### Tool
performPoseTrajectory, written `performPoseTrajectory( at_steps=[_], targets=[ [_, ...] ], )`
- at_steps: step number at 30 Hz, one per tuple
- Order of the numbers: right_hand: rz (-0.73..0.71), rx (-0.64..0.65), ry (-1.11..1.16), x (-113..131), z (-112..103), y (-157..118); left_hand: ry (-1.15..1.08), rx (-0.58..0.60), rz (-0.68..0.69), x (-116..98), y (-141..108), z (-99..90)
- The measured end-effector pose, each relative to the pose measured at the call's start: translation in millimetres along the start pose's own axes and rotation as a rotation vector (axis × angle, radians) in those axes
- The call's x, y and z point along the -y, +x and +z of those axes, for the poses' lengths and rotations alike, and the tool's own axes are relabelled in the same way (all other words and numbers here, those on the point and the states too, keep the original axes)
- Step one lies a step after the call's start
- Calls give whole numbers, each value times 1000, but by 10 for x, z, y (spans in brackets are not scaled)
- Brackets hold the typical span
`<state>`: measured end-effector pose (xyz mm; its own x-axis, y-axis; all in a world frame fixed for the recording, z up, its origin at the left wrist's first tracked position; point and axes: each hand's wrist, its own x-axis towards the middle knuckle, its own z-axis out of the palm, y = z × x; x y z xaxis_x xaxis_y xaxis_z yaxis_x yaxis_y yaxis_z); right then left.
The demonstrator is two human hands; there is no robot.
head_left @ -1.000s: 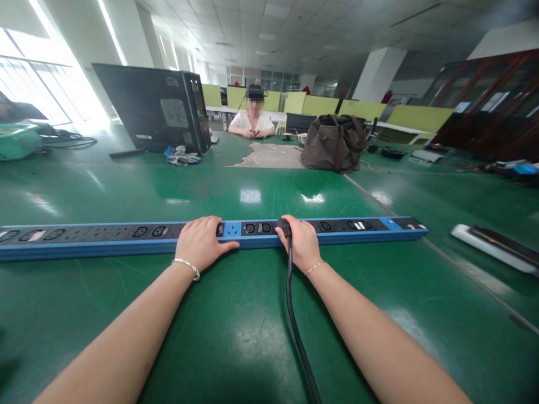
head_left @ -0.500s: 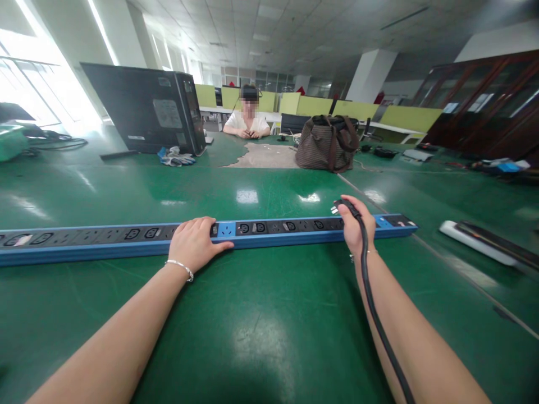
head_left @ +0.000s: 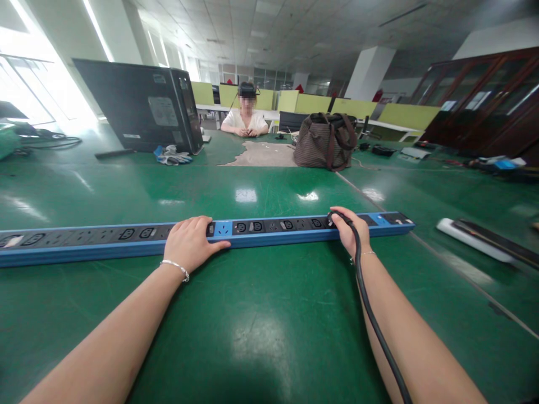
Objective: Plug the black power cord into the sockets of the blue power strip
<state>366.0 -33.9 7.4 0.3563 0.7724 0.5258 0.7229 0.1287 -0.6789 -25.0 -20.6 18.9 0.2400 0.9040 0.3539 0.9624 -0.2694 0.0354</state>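
A long blue power strip [head_left: 273,240] with a row of black sockets and blue socket sections lies across the green table. My left hand [head_left: 189,241] grips it left of the middle, fingers over the top and thumb along the near side. Toward the strip's right end, my right hand [head_left: 352,233] is closed on a black plug [head_left: 336,217] at the sockets. Fingers partly cover the plug, and I cannot tell whether its prongs are inside a socket. From the plug a thick black cable [head_left: 373,322] runs down along my right forearm.
A black computer case [head_left: 138,106] stands at the back left, with gloves [head_left: 172,155] beside it. A brown bag [head_left: 324,141] sits at the back. One person [head_left: 245,115] is seated across the table. At right lies a white and black bar [head_left: 475,241].
My right hand has brought the plug left and down onto the strip; its prongs no longer show. My left hand keeps its place on the strip. The view has shifted slightly.
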Motion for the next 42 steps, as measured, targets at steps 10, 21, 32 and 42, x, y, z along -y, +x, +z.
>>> performPoseTrajectory(
  at_steps=[10, 21, 32, 42],
  targets=[
    [-153, 58, -191, -35, -21, -100, -11, 12, -7, 4, 4, 0],
    [-163, 60, -268, 45, -39, -126, 4, 14, 5, 3, 7, -8],
    [-205, -20, -197, -48, 65, -132, -17, 13, -2, 10, 5, 4],
    [-139, -58, -410, -18, 88, -195, 4, 19, -9, 2, 5, -15]
  ],
)
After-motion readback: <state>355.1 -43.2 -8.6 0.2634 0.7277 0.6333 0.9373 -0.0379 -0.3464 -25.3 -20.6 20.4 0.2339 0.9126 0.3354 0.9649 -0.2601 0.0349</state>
